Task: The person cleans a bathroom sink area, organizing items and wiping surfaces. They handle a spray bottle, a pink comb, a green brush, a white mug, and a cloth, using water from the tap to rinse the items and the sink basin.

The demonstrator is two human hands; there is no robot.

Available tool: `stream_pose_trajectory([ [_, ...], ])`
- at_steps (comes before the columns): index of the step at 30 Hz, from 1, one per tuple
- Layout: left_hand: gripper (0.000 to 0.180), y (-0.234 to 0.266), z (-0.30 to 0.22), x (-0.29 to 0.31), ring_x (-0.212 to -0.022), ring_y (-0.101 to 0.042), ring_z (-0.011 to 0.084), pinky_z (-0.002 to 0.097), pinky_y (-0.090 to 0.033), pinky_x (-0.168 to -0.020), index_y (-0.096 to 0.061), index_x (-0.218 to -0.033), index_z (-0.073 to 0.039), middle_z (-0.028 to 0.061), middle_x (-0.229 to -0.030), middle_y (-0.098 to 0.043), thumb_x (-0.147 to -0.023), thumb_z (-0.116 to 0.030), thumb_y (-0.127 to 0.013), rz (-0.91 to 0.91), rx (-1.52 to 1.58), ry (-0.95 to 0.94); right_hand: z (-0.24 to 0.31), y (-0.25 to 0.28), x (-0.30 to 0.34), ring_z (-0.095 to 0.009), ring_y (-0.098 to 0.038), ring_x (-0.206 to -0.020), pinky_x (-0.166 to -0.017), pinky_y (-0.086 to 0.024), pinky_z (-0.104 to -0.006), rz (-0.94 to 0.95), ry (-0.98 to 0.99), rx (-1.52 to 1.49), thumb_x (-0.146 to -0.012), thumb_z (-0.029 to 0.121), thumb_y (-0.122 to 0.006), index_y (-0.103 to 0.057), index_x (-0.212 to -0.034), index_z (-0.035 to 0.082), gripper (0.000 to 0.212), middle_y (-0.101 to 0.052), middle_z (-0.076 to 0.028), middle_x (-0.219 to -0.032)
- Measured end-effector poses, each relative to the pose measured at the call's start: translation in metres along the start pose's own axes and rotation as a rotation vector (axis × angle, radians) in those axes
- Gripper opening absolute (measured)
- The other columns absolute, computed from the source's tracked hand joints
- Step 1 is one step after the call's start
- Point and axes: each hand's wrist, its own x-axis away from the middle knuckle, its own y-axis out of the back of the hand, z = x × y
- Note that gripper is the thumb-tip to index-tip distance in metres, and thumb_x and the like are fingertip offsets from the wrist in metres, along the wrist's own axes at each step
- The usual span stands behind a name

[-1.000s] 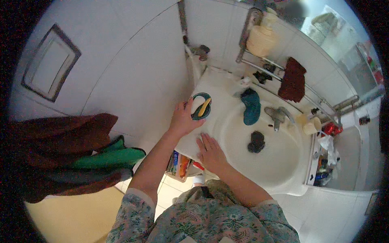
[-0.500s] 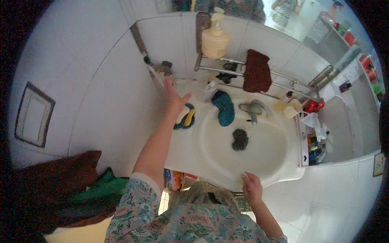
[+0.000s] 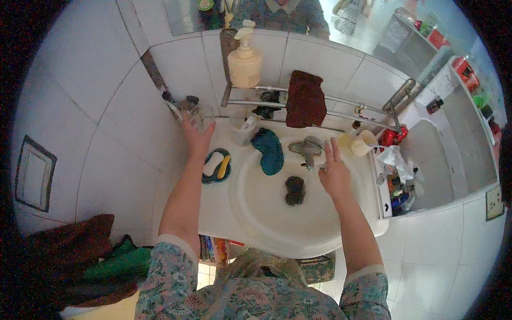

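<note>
At the back left corner of the sink counter, my left hand (image 3: pixel 197 140) has its fingers around a clear cup (image 3: pixel 202 116). A thin white stick with a dark end (image 3: pixel 174 109) shows beside that hand; I cannot tell if the hand touches it. Over the basin, my right hand (image 3: pixel 335 177) stretches two fingers forward just right of the metal faucet (image 3: pixel 308 150), with nothing plainly held. A dark scrubber-like clump (image 3: pixel 294 190) lies in the white basin (image 3: pixel 261 213). On the basin's back left rim rests a teal, curved cloth-like pad (image 3: pixel 269 153).
A blue soap dish (image 3: pixel 206 179) carries white soap and a yellow piece. Behind stand another clear cup (image 3: pixel 242 130) and a cream cup (image 3: pixel 364 143). A pump bottle (image 3: pixel 245 66) and brown cloth (image 3: pixel 306 100) are at the metal rail (image 3: pixel 352 98). Right is a cluttered shelf (image 3: pixel 385 197).
My right hand has moved from the front rim of the basin up to the faucet, its fingers now stretched. My left hand stays at the back left corner, with the clear cup now visible in it.
</note>
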Motion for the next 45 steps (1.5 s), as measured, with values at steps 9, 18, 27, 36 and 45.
stream_pose_trajectory([
  [9,0.106,0.075,-0.081,0.120,-0.117,-0.038,0.0276,0.0383,-0.030,-0.101,-0.008,-0.140,-0.005,0.0150,-0.130,-0.031,-0.059,-0.008,-0.077,-0.077,0.081,-0.070,-0.039,-0.039,-0.012,-0.028,-0.060,-0.088,-0.068,-0.050,-0.0381,0.152,0.101,0.077,-0.067,0.009,-0.061,-0.023,-0.139,0.009,0.082,-0.025,-0.004,-0.145],
  [18,0.112,0.142,-0.155,0.303,-0.118,-0.038,0.0289,0.0441,-0.032,-0.099,0.004,-0.141,-0.012,0.0137,-0.125,-0.032,-0.061,-0.004,-0.074,-0.276,0.046,-0.132,-0.073,-0.030,-0.001,-0.029,-0.043,-0.120,-0.093,-0.040,-0.0353,0.232,0.222,-0.390,-0.078,0.009,-0.057,-0.033,-0.136,0.007,0.063,-0.037,-0.013,-0.138],
  [27,0.092,0.254,-0.208,0.484,-0.118,-0.040,0.0277,0.0418,-0.034,-0.098,-0.005,-0.142,-0.016,0.0161,-0.132,-0.035,-0.072,-0.008,-0.064,-0.907,0.201,0.118,0.040,0.028,0.059,-0.024,-0.048,-0.112,-0.093,-0.039,-0.0388,0.490,0.438,-0.882,-0.088,0.018,-0.052,-0.054,-0.115,0.004,0.031,-0.054,-0.010,-0.119],
  [36,0.087,0.360,-0.243,0.662,-0.119,-0.037,0.0241,0.0390,-0.035,-0.098,-0.012,-0.140,-0.017,0.0120,-0.131,-0.034,-0.071,-0.003,-0.062,-1.352,0.178,-0.019,0.212,0.044,0.194,-0.020,-0.056,-0.092,-0.078,-0.047,-0.0337,0.882,0.661,-0.888,-0.089,0.027,-0.053,-0.058,-0.109,0.005,0.030,-0.058,-0.009,-0.108],
  [45,0.095,0.420,-0.272,0.843,-0.122,-0.034,0.0257,0.0427,-0.029,-0.102,-0.010,-0.140,-0.017,0.0117,-0.132,-0.030,-0.064,0.003,-0.063,-1.590,-0.392,0.233,0.370,0.065,0.417,-0.013,-0.053,-0.082,-0.074,-0.044,-0.0291,1.282,1.056,-1.052,-0.087,0.013,-0.055,-0.059,-0.103,0.001,0.020,-0.059,-0.006,-0.096],
])
